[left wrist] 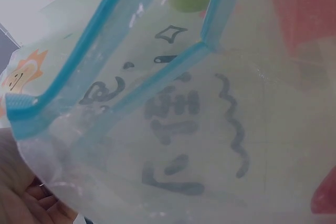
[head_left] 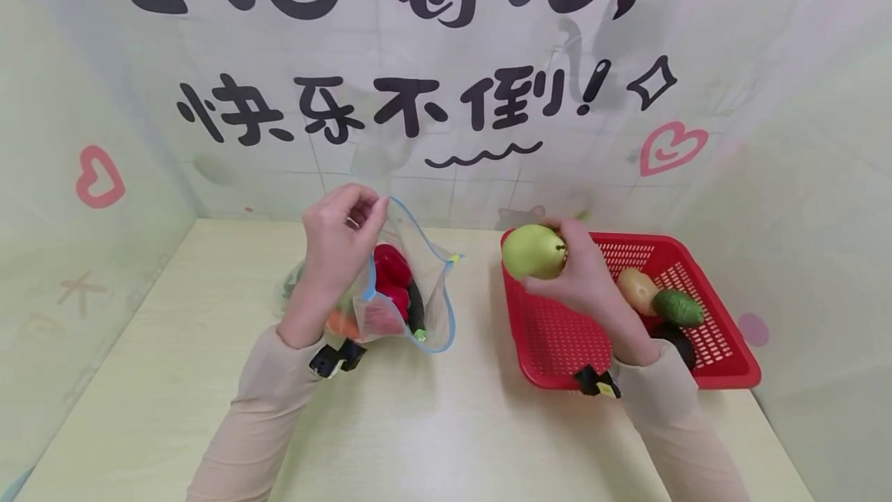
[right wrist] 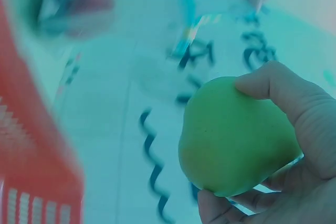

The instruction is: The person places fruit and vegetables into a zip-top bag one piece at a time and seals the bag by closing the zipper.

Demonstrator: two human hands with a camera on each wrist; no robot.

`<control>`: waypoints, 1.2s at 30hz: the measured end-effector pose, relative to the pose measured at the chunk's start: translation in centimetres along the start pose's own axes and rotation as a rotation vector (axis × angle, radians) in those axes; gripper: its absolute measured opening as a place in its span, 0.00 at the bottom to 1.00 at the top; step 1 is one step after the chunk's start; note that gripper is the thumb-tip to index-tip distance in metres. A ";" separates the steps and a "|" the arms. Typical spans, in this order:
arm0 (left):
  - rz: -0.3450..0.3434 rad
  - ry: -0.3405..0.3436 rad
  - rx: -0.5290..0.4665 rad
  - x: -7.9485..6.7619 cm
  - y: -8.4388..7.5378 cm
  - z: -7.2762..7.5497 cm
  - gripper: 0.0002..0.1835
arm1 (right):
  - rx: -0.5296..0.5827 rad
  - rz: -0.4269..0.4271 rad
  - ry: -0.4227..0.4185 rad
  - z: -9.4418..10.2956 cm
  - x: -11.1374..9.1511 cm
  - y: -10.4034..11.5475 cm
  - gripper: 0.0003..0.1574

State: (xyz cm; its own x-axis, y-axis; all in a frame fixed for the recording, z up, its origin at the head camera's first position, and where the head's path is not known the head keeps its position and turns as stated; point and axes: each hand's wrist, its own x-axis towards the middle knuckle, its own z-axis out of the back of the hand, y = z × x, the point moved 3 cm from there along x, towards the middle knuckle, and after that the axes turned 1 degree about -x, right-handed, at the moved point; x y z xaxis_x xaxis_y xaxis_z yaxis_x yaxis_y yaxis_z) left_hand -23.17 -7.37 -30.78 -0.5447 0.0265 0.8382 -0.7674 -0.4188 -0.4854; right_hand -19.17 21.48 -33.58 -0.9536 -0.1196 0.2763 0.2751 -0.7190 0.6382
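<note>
My left hand pinches the rim of a clear zip bag with a blue edge and holds its mouth apart. Inside the bag lie a red pepper, a dark green vegetable and something orange. My right hand grips a yellow-green pear above the left back corner of a red basket. In the right wrist view, thumb and fingers wrap the pear. The left wrist view looks through the bag's film, with the left hand partly hidden behind it.
In the basket's right part are a tan, rounded vegetable, a green cucumber-like piece and a dark item partly behind the right wrist. The pale wooden table meets a printed sheet wall at the back.
</note>
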 end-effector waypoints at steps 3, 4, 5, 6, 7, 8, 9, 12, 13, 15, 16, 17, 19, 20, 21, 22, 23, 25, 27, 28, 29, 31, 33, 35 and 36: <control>0.000 0.005 -0.002 0.0 -0.1 -0.1 0.04 | 0.026 0.094 -0.014 -0.8 -0.3 2.0 0.48; -0.001 0.006 -0.003 0.0 -0.1 -0.1 0.05 | 0.037 0.123 -0.013 -1.2 -0.3 2.7 0.48; -0.004 0.010 -0.003 0.0 -0.1 -0.1 0.05 | 0.047 0.148 -0.011 -1.5 -0.4 3.3 0.47; -0.008 0.013 -0.003 0.0 -0.1 -0.1 0.04 | 0.058 0.169 -0.006 -1.9 -0.4 3.9 0.47; -0.011 0.014 -0.004 0.0 -0.1 -0.1 0.05 | 0.068 0.188 0.002 -2.3 -0.4 4.5 0.47; -0.013 0.014 -0.005 0.1 -0.1 -0.1 0.05 | 0.081 0.205 0.011 -2.8 -0.3 5.0 0.47; -0.014 0.018 -0.006 0.1 -0.2 0.0 0.04 | 0.089 0.221 0.021 -3.2 -0.2 5.6 0.47; -0.017 0.024 -0.012 0.1 -0.3 0.0 0.05 | 0.117 0.263 0.051 -4.6 0.1 6.9 0.47; -0.016 0.026 -0.016 0.1 -0.3 0.1 0.05 | 0.128 0.273 0.061 -5.1 0.3 7.2 0.47; -0.017 0.032 -0.022 0.1 -0.3 0.1 0.05 | 0.152 0.294 0.080 -6.0 0.6 7.7 0.46; -0.017 0.033 -0.023 0.1 -0.4 0.1 0.05 | 0.160 0.303 0.088 -6.4 0.7 7.9 0.46; -0.017 0.035 -0.025 0.1 -0.4 0.1 0.05 | 0.164 0.311 0.095 -6.8 0.8 8.1 0.45; -0.021 0.035 -0.028 0.1 -0.4 0.2 0.05 | 0.174 0.321 0.107 -7.7 1.0 8.3 0.45; -0.026 0.036 -0.028 0.1 -0.4 0.2 0.05 | 0.175 0.324 0.108 -8.1 1.0 8.3 0.45; -0.031 0.038 -0.027 0.1 -0.4 0.2 0.05 | 0.169 0.330 0.103 -8.5 1.1 8.4 0.45; -0.038 0.040 -0.028 0.1 -0.4 0.2 0.05 | 0.156 0.335 0.095 -8.9 1.1 8.5 0.45; -0.043 0.043 -0.029 0.2 -0.4 0.2 0.05 | 0.138 0.346 0.084 -9.3 1.1 8.6 0.45; -0.053 0.048 -0.032 0.2 -0.5 0.2 0.05 | 0.094 0.383 0.044 -10.0 1.0 8.8 0.45; -0.051 0.051 -0.032 0.1 -0.5 0.2 0.05 | 0.040 0.442 -0.016 -10.5 0.9 9.0 0.46; -0.048 0.052 -0.033 0.1 -0.5 0.2 0.05 | 0.017 0.477 -0.042 -10.7 0.8 9.1 0.46; -0.041 0.053 -0.033 0.1 -0.5 0.3 0.05 | 0.000 0.517 -0.066 -10.9 0.7 9.3 0.46; -0.027 0.052 -0.029 0.1 -0.4 0.3 0.05 | -0.041 0.595 -0.108 -11.1 0.6 9.6 0.47; -0.018 0.052 -0.030 0.1 -0.5 0.4 0.05 | -0.075 0.653 -0.119 -11.4 0.6 9.8 0.47; -0.015 0.049 -0.028 0.1 -0.4 0.5 0.05 | -0.107 0.679 -0.114 -11.9 0.6 10.0 0.46; -0.017 0.047 -0.027 0.1 -0.4 0.5 0.05 | -0.125 0.682 -0.108 -12.1 0.6 10.1 0.46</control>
State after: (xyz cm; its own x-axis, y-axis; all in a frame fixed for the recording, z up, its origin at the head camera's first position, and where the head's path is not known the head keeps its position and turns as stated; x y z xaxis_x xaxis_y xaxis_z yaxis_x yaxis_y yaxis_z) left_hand -22.77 -7.64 -30.39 -0.5465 0.0760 0.8340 -0.7850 -0.3934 -0.4786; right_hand -18.49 5.89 -35.69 -0.5539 -0.5076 0.6600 0.7853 -0.5818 0.2115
